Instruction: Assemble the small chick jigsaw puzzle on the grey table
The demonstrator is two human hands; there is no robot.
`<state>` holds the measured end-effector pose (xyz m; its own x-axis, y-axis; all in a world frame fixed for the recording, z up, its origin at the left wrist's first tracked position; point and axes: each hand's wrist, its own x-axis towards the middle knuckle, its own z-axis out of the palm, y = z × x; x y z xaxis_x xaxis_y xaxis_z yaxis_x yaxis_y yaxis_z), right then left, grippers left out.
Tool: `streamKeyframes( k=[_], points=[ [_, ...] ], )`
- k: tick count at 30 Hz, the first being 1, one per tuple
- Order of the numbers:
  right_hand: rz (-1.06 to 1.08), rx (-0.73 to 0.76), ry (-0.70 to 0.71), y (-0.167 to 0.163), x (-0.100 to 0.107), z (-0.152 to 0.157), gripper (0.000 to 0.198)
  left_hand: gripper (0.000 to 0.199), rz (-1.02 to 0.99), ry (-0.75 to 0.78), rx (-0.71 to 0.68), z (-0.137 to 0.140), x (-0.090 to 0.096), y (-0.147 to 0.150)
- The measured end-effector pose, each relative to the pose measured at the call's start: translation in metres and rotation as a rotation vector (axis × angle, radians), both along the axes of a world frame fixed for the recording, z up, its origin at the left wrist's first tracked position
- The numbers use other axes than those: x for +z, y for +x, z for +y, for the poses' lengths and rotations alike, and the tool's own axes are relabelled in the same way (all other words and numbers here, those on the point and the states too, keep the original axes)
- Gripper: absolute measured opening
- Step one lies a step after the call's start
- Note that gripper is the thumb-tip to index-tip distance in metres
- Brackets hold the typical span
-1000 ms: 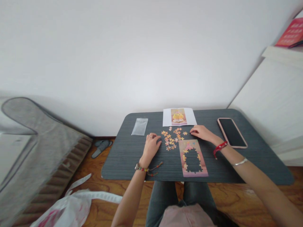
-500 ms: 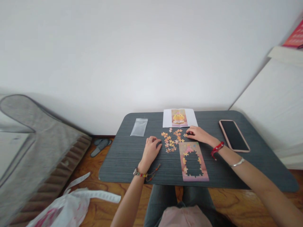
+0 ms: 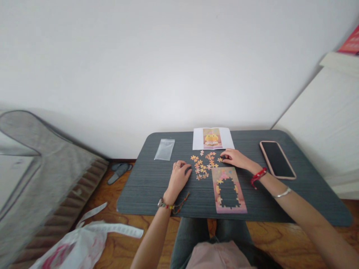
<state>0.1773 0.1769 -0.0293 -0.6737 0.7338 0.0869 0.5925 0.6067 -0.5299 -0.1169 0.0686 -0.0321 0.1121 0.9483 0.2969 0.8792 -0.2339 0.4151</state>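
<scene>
My right hand [image 3: 235, 158] has its thumb and fingertips at the edge of a loose puzzle piece [image 3: 220, 160], seemingly pinching it against the table. To the left, my left hand [image 3: 179, 177] rests on the tabletop with bent fingers, a gap between thumb and forefinger, and nothing visible in it. Between the hands lie several loose puzzle pieces [image 3: 199, 167] in orange and yellow tones. Nearer to me is the puzzle frame [image 3: 242, 201], a pinkish border with an unfilled middle and some yellow pieces along its inner edge. Behind the pieces, a paper sheet [image 3: 198, 139] shows a yellow cartoon figure.
The dark table [image 3: 140, 186] stands against a white wall. On it lie a clear plastic bag [image 3: 165, 149] at the left and a phone [image 3: 277, 160] in a pink case at the right. Slippers [image 3: 119, 172] and a white plastic bag [image 3: 81, 246] are on the floor.
The view has shifted very slightly. Both hands and the puzzle pieces hold practically the same places.
</scene>
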Motion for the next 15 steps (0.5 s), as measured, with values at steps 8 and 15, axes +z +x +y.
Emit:
streamKeyframes(
  k=[8,15],
  points=[
    [0.003,0.042,-0.002,-0.0050,-0.0019,0.0003,0.015,0.017,0.000,-0.003,0.001,-0.0014,0.0051,0.0026],
    [0.013,0.021,-0.001,-0.0002,0.0039,-0.0074,0.019,0.017,-0.013,-0.002,0.006,-0.0044,0.0102,0.0035]
  ],
)
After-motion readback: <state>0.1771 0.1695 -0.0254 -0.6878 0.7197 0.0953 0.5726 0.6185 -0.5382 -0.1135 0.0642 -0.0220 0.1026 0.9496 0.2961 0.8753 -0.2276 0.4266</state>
